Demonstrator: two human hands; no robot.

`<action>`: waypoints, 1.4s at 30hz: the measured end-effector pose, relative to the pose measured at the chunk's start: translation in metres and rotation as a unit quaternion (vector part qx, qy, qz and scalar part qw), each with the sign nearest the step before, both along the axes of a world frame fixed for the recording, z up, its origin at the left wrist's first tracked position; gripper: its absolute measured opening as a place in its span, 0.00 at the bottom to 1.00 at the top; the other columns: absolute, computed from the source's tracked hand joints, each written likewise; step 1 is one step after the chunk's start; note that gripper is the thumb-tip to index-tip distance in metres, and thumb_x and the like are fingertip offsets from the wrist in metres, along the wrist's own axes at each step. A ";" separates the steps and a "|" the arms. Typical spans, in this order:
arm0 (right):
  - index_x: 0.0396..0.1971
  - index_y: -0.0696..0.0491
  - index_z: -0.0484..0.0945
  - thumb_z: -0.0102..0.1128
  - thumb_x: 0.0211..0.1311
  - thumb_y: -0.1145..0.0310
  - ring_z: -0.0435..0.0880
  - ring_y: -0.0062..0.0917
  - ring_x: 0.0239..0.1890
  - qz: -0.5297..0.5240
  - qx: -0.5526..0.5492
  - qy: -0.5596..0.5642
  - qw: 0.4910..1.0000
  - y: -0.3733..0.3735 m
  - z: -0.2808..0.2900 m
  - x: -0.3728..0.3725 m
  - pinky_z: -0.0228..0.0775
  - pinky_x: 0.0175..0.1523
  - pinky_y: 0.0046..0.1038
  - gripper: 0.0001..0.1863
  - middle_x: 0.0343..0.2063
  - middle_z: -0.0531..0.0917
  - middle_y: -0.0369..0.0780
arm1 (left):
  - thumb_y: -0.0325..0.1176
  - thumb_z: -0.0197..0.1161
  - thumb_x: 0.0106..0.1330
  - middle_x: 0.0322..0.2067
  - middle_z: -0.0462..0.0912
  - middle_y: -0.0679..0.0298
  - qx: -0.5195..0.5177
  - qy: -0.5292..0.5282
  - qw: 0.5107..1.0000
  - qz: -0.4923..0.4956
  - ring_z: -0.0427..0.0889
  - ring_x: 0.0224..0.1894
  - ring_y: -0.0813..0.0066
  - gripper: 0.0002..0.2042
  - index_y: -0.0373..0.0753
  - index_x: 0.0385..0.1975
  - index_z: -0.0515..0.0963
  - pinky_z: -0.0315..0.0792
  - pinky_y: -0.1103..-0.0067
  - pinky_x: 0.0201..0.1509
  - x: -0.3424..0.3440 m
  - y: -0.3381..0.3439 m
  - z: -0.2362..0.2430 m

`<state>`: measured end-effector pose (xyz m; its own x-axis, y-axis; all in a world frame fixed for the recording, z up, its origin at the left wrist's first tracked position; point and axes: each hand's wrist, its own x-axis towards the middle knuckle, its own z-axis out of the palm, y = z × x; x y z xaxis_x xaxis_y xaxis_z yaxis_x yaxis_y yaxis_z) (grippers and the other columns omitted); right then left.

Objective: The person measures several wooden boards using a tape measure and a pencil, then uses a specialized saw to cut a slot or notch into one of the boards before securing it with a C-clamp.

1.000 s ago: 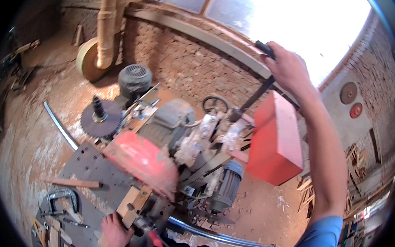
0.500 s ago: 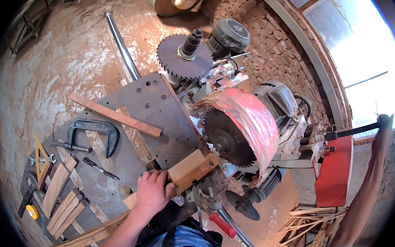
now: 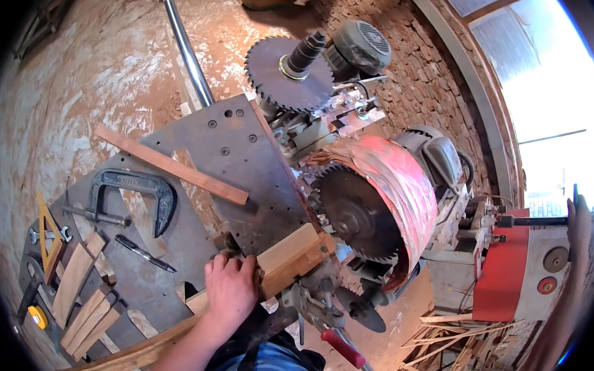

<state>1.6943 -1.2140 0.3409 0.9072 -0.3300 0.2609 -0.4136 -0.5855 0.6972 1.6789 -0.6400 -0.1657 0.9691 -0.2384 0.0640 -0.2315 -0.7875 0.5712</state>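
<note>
Head view: L hand (image 3: 232, 285) is on the pale rectangular wood block (image 3: 292, 248), fingers bent over its near end; can't tell if it grips or only presses. The block lies along the orange-brown wooden fence (image 3: 306, 262) at the edge of the grey mtl table (image 3: 256, 125), far end just beside the dark toothed circular saw blade (image 3: 356, 220); contact can't be told. R hand (image 3: 579, 223), well apart from L hand, is closed round the outer end of the long black mtl lever (image 3: 540, 220). Red curved guard (image 3: 409, 185) covers the blade's upper R side. On table, L of L hand: reddish-brown wood strip (image 3: 172, 164), black C-shaped mtl clamp (image 3: 166, 208), dark pen (image 3: 144, 253) & yellow triangular square (image 3: 50, 238). Red-handled mtl hold-down (image 3: 343, 347) is near the fence, w/ handle pointing down R.
</note>
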 end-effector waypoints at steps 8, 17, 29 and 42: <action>0.69 0.63 0.64 0.47 0.78 0.55 0.75 0.43 0.64 0.121 -0.184 -0.183 0.958 -0.024 -0.059 -0.036 0.62 0.69 0.43 0.30 0.57 0.79 0.54 | 0.36 0.70 0.57 0.28 0.79 0.59 -0.042 0.045 0.998 -0.008 0.75 0.41 0.57 0.11 0.45 0.40 0.84 0.67 0.64 0.46 0.006 0.001 -0.002; 0.31 0.54 0.74 0.39 0.81 0.52 0.78 0.30 0.51 0.277 0.689 -0.167 0.649 -0.077 0.031 -0.055 0.50 0.77 0.43 0.23 0.30 0.78 0.39 | 0.37 0.68 0.59 0.29 0.79 0.59 -0.038 0.010 0.999 -0.007 0.75 0.44 0.57 0.11 0.43 0.39 0.84 0.66 0.63 0.50 0.006 0.006 -0.006; 0.71 0.57 0.63 0.46 0.79 0.61 0.74 0.35 0.66 0.140 -0.086 -0.081 0.983 -0.049 0.014 -0.028 0.70 0.66 0.38 0.26 0.66 0.72 0.52 | 0.37 0.68 0.58 0.27 0.78 0.63 -0.057 0.049 0.997 -0.033 0.75 0.42 0.61 0.11 0.44 0.39 0.84 0.65 0.64 0.51 0.007 0.006 -0.009; 0.57 0.59 0.73 0.45 0.79 0.58 0.77 0.28 0.51 0.173 0.445 -0.270 0.836 -0.058 0.034 -0.047 0.64 0.68 0.33 0.21 0.46 0.78 0.40 | 0.33 0.63 0.55 0.27 0.77 0.63 -0.048 0.081 0.995 -0.023 0.74 0.42 0.62 0.15 0.45 0.43 0.84 0.64 0.66 0.49 0.012 0.006 -0.008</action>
